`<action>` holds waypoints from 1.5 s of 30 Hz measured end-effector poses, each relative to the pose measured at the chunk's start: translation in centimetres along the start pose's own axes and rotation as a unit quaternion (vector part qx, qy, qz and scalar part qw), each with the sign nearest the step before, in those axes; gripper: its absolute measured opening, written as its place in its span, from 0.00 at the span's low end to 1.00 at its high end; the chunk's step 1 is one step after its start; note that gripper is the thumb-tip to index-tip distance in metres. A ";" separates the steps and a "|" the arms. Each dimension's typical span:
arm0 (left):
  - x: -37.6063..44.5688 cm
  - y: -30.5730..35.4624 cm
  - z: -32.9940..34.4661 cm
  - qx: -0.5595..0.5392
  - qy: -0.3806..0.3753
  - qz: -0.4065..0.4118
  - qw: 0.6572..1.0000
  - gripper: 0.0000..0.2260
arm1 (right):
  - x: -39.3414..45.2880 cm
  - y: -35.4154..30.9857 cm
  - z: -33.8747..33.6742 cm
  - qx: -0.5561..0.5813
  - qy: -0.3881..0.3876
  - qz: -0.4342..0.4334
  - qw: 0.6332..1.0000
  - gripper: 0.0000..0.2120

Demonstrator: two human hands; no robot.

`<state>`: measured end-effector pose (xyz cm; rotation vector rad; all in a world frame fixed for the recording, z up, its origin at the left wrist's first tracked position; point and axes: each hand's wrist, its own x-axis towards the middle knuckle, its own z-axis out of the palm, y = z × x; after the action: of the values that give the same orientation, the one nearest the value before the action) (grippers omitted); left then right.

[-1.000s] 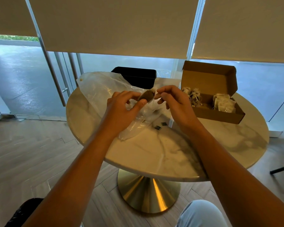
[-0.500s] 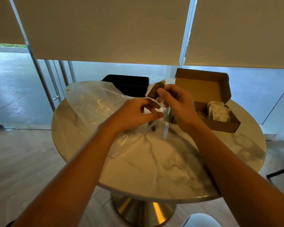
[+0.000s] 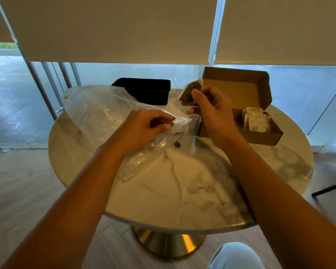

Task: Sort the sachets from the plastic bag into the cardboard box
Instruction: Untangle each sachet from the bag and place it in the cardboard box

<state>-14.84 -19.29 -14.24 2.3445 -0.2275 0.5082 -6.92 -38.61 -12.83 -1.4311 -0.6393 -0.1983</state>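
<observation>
A: At the table's (image 3: 182,191) left edge, item one: plastic bag (image 3: 97,115), clear, slack, lying across toward the middle. State?

B: Its mouth is pinched by the left hand (image 3: 144,126), fingers curled onto the film. A small dark tag (image 3: 177,145) lies on the marble just beside it. Risk: if that pinch slips, the mouth may sag shut, or the bag may slide off the left edge.

A: Far edge, centre: black container (image 3: 147,93), untouched. Next?

B: Right hand (image 3: 211,107), raised over the box's left end, fingers closed on a brown sachet (image 3: 189,92), its thread trailing. Risk: the thread could snag on the bag or a finger.

A: Right edge: cardboard box (image 3: 260,135), lid up?

B: Yes; pale sachets (image 3: 255,121) fill its right part. The left part is hidden by the hand. Risk: the sachet dropped among the pale ones.
</observation>
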 end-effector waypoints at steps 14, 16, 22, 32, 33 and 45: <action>-0.6 1.3 -0.7 -0.065 0.152 0.045 0.985 0.09 | -1.2 0.2 0.3 -0.093 -0.099 0.043 0.990 0.10; -0.6 1.4 -0.6 -0.079 0.171 0.025 0.982 0.11 | -1.2 0.3 0.4 -0.100 -0.118 0.036 0.987 0.10; -0.6 1.3 -0.4 -0.054 0.188 0.015 0.981 0.11 | -1.2 0.8 0.3 -0.061 -0.159 0.048 0.984 0.11; -0.5 1.4 -0.1 -0.050 0.168 0.008 0.984 0.08 | -1.2 0.7 0.4 -0.034 -0.127 0.042 0.990 0.10; -0.5 1.4 -0.1 -0.053 0.172 0.004 0.984 0.08 | -1.2 0.7 0.4 -0.033 -0.131 0.042 0.990 0.10; -0.4 1.4 0.0 -0.115 0.161 -0.019 0.980 0.09 | -1.4 0.5 0.6 -0.038 -0.143 0.033 0.988 0.08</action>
<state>-15.60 -20.31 -13.59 2.0042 -0.0845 0.7883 -8.03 -38.30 -14.00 -1.5659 -0.8243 0.0380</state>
